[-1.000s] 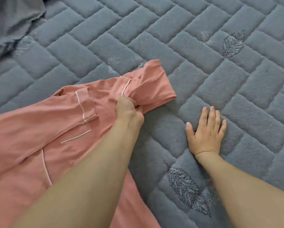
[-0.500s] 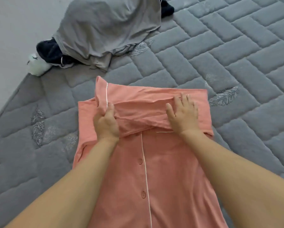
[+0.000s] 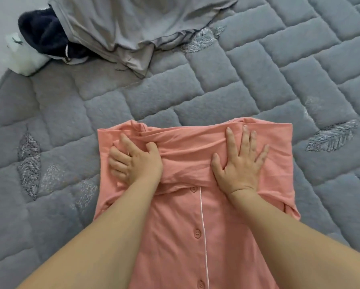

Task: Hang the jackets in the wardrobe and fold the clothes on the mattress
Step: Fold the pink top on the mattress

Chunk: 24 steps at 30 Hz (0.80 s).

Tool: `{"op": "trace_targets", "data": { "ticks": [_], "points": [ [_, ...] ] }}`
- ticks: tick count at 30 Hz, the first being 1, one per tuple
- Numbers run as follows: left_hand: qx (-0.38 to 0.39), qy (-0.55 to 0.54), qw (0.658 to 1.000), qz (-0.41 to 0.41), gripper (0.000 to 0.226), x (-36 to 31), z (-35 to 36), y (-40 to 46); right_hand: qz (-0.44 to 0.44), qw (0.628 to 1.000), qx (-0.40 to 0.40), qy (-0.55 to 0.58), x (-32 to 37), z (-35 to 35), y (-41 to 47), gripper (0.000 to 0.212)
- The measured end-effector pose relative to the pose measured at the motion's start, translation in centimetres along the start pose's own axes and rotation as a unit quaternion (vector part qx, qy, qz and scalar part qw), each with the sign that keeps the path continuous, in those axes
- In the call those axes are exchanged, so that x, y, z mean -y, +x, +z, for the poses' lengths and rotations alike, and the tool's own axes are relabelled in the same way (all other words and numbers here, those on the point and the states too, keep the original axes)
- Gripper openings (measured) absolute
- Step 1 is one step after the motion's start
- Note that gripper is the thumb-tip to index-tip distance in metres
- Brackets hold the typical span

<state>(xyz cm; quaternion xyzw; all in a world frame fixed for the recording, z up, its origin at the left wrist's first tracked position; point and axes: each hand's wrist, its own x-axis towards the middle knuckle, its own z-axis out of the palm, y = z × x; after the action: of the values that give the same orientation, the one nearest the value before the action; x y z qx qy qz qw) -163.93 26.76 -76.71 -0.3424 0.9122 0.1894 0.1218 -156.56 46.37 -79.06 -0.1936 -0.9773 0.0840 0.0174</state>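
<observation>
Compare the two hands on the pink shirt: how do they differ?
The left hand has curled fingers bunching the folded cloth; the right hand lies flat with fingers spread, pressing. The left sits near the pink shirt's left edge, the right near its right side. Both rest on the folded-over top part.

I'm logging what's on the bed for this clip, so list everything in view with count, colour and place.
Pink shirt: one, salmon pink with white piping and buttons, centre, flat on the mattress, top part folded over.
Grey garment: one, light grey, crumpled at top left of centre.
Dark garment: one, navy, fluffy, top left, partly under the grey garment.
White item: one, white, far left by the mattress edge; cannot tell what it is.
Mattress: one, grey quilted with leaf embroidery, under everything.
Left hand: on the shirt's folded part, left side, fingers gathering fabric.
Right hand: flat, fingers spread, pressing the fold's right side.
</observation>
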Motion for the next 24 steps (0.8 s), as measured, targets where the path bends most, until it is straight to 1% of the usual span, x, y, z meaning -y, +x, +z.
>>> {"op": "trace_targets", "data": {
  "ticks": [2,5,10,14,17,19,21,24],
  "points": [
    [-0.015,0.003,1.0,0.018,0.075,0.1,0.6,-0.3,-0.001,1.0,0.0,0.003,0.0,0.0,0.0,0.074],
    [-0.03,0.04,0.998,0.036,0.075,0.2,1.1,-0.7,-0.003,1.0,-0.004,0.004,-0.3,0.2,0.1,0.075],
    [-0.045,0.078,0.995,0.037,0.077,0.0,1.7,-0.9,-0.007,1.0,-0.007,0.001,-0.3,0.4,0.1,0.076],
    [-0.064,0.08,0.994,0.048,0.077,0.1,2.0,-0.7,-0.009,1.0,-0.011,0.008,-0.2,0.2,0.1,0.075],
    [-0.061,0.087,0.993,0.049,0.079,0.4,2.1,-0.4,-0.004,1.0,-0.016,0.014,-0.1,0.2,-0.1,0.073],
    [-0.039,0.096,0.992,0.076,0.077,0.6,2.0,-0.1,0.005,1.0,-0.011,0.023,-0.1,-0.3,-0.1,0.072],
    [-0.021,0.108,0.986,0.125,0.074,2.0,1.1,0.2,0.0,0.999,0.001,0.035,0.0,-0.9,-0.4,0.072],
    [-0.02,0.152,0.964,0.217,0.076,8.1,0.0,-1.6,-0.009,0.999,0.02,0.026,-1.3,-1.7,-3.0,0.073]
  ]
}}
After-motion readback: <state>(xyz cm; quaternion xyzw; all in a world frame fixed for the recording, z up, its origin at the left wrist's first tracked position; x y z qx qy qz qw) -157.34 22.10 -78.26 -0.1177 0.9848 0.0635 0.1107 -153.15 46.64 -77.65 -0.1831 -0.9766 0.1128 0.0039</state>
